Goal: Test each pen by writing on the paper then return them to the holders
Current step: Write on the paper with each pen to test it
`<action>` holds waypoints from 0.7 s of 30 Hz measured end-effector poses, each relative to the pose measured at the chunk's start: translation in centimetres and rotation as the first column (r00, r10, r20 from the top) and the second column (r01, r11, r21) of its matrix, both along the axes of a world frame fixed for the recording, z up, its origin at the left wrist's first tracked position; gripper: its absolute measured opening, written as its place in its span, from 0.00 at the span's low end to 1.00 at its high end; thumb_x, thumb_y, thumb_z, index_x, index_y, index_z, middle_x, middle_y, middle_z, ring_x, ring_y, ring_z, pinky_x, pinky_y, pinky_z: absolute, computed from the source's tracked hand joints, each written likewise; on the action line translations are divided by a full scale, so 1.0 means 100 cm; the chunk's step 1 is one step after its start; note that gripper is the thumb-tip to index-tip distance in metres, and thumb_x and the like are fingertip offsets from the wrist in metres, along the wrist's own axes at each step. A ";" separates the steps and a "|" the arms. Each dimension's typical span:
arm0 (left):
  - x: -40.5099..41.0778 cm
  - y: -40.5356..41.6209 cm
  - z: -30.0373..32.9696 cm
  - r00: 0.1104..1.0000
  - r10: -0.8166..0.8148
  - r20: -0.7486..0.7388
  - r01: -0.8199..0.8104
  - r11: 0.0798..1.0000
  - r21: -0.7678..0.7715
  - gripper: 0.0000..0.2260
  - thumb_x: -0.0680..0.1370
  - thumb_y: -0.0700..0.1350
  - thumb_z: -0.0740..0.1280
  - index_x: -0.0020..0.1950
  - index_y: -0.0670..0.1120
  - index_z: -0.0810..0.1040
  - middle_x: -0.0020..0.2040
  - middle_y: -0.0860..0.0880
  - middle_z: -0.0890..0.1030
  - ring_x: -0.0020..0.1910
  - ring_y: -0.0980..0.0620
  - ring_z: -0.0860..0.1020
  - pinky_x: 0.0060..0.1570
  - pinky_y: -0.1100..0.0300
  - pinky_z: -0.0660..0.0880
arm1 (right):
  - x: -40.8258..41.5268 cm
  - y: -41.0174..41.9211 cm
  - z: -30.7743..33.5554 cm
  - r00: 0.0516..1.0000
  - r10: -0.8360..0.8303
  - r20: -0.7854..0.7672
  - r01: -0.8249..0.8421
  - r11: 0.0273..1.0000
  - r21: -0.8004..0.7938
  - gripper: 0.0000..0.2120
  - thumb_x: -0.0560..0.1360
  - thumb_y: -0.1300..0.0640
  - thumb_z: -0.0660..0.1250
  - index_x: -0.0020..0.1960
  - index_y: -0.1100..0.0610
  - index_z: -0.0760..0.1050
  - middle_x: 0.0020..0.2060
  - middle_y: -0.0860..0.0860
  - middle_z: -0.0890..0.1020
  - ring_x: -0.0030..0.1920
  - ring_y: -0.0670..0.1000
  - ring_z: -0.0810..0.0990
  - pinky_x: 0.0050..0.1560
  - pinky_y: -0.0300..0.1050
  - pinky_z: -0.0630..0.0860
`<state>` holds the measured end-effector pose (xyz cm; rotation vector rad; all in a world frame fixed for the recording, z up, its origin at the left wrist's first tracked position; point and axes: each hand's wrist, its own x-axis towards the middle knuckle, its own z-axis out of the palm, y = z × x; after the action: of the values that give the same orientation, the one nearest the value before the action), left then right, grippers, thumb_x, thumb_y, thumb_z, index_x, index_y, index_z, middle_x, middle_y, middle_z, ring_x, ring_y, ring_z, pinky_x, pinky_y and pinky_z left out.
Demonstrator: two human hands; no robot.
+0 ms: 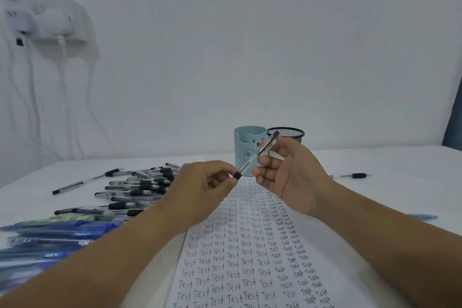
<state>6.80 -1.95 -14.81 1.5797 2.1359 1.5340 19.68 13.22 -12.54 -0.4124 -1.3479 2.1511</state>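
Both hands hold one clear pen (258, 155) above the paper (250, 245): the right hand (287, 172) pinches its barrel, the left hand (207, 182) pinches the black cap end; the blue holder (243, 155) and mesh holder (291, 134) stand just behind

Plain white room, even pale light

A bare white wall (250, 45) rises behind the white table (400, 165); a socket block (47, 20) trails white cables (62, 62) at left; a dark curtain edge (453, 117) shows at right.

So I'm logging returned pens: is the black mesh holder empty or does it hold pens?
Cannot tell for certain. No pens rise above the black mesh holder's rim, but the right hand and its pen hide the lower part.
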 end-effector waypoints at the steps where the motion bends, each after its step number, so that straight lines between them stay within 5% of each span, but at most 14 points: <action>1: 0.001 0.001 -0.001 1.000 -0.002 -0.004 0.002 1.000 0.003 0.07 0.78 0.43 0.73 0.50 0.56 0.86 0.39 0.52 0.85 0.40 0.50 0.83 0.47 0.51 0.83 | 0.001 0.000 -0.001 1.000 -0.001 -0.010 0.001 1.000 0.005 0.15 0.81 0.47 0.61 0.53 0.57 0.79 0.33 0.55 0.78 0.32 0.56 0.80 0.39 0.48 0.76; 12: 0.008 0.002 -0.007 0.998 -0.058 -0.001 0.058 0.998 -0.013 0.06 0.78 0.43 0.73 0.51 0.54 0.86 0.43 0.54 0.86 0.44 0.53 0.84 0.52 0.51 0.82 | 0.004 0.006 -0.003 1.000 -0.020 0.006 0.019 0.997 0.070 0.13 0.79 0.48 0.62 0.44 0.55 0.79 0.32 0.52 0.70 0.28 0.51 0.69 0.35 0.45 0.69; 15: 0.010 0.005 -0.005 0.999 -0.038 -0.011 0.038 0.999 0.035 0.06 0.78 0.44 0.72 0.49 0.56 0.85 0.42 0.53 0.85 0.42 0.53 0.83 0.49 0.54 0.82 | 0.005 0.004 -0.009 0.998 0.033 0.051 -0.039 0.992 0.122 0.26 0.81 0.35 0.55 0.48 0.56 0.79 0.32 0.52 0.72 0.29 0.52 0.69 0.36 0.45 0.68; 17: 0.013 0.007 -0.003 1.000 -0.018 -0.025 0.020 0.998 0.061 0.06 0.78 0.45 0.72 0.48 0.56 0.86 0.41 0.53 0.85 0.34 0.55 0.80 0.41 0.62 0.80 | 0.004 -0.002 -0.014 0.991 0.078 0.108 -0.102 0.964 0.244 0.38 0.71 0.24 0.53 0.52 0.57 0.79 0.32 0.54 0.74 0.30 0.53 0.71 0.37 0.45 0.70; 19: 0.017 0.008 -0.002 0.999 -0.023 -0.041 0.026 0.998 0.064 0.05 0.79 0.46 0.72 0.50 0.57 0.85 0.42 0.55 0.85 0.32 0.60 0.79 0.37 0.70 0.74 | 0.004 -0.007 -0.016 0.988 0.071 0.137 -0.118 0.917 0.382 0.32 0.68 0.28 0.63 0.49 0.57 0.79 0.32 0.54 0.75 0.30 0.52 0.73 0.35 0.45 0.73; 21: 0.017 0.008 -0.003 0.997 -0.009 -0.079 0.012 0.999 0.035 0.08 0.79 0.51 0.70 0.56 0.61 0.82 0.44 0.59 0.85 0.45 0.62 0.82 0.46 0.74 0.73 | 0.005 -0.005 -0.014 0.995 -0.005 0.099 -0.045 0.866 0.498 0.13 0.73 0.47 0.74 0.43 0.57 0.78 0.30 0.53 0.76 0.29 0.50 0.73 0.34 0.42 0.73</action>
<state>8.53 -1.15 -15.07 1.6867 2.1482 1.5403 20.22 12.74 -13.94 -0.2934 -1.9005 1.7163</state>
